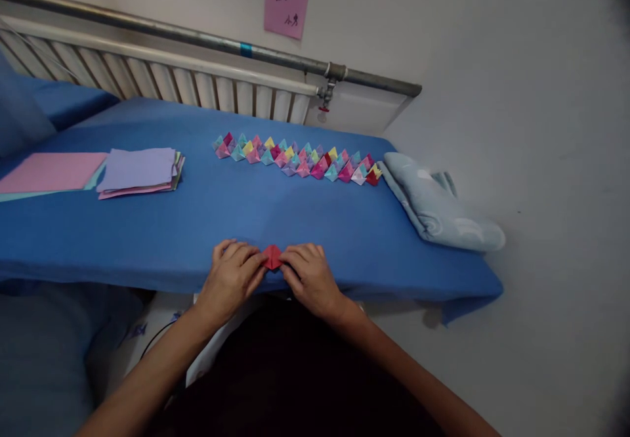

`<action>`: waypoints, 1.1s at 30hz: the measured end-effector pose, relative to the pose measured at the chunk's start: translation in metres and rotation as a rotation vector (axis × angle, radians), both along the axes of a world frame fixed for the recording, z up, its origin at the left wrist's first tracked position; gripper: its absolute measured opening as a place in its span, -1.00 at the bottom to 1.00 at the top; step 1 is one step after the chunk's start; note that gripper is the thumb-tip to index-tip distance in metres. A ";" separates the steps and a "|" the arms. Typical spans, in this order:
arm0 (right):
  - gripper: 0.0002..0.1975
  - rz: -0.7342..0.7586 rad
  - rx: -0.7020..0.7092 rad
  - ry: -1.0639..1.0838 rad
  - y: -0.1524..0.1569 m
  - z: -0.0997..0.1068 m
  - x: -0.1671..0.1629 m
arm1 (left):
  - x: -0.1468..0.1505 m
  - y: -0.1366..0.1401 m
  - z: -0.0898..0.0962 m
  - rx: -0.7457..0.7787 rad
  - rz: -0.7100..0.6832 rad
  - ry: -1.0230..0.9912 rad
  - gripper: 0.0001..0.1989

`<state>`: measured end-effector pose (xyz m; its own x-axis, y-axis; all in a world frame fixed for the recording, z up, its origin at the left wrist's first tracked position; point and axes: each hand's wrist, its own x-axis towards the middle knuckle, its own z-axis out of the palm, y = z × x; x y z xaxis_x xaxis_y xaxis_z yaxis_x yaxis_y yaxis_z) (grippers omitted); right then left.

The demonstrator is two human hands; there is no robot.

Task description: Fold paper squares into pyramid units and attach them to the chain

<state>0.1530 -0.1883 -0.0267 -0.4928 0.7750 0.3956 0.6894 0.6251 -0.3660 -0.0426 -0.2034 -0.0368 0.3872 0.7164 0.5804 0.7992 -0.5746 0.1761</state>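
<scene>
A small piece of folded red paper [272, 257] sits between my hands, close to the front edge of the blue-covered table [207, 227]. My left hand [235, 274] pinches its left side with thumb and fingers. On the other side, my right hand [310, 274] grips the right corner the same way. The fingertips cover both ends of the paper, so only its middle shows. Farther back, several folded paper pieces [305, 160] in pink, teal, yellow, purple and red stand in close rows.
Stacked purple and pink paper sheets [140, 168] lie at the left, beside larger pink sheets [54, 172]. A folded pale blue blanket [438, 204] rests at the right end. Behind the table run a radiator [197, 86] and a metal pipe [197, 40]. A pink note [287, 0] hangs on the wall.
</scene>
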 end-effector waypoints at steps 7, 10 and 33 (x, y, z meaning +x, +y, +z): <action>-0.86 0.032 0.017 -0.008 0.001 -0.002 0.002 | -0.002 0.000 0.002 -0.011 -0.012 0.001 -0.85; -0.84 0.058 0.028 -0.010 0.001 -0.002 0.004 | -0.001 -0.002 0.004 -0.046 -0.014 -0.005 -0.84; -0.73 0.158 0.099 -0.124 0.002 -0.003 0.009 | 0.002 -0.004 0.007 -0.014 -0.045 0.036 -0.77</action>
<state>0.1621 -0.1865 -0.0294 -0.6545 0.6448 0.3948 0.6162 0.7575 -0.2156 -0.0409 -0.2070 -0.0293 0.4402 0.7057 0.5551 0.7784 -0.6082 0.1559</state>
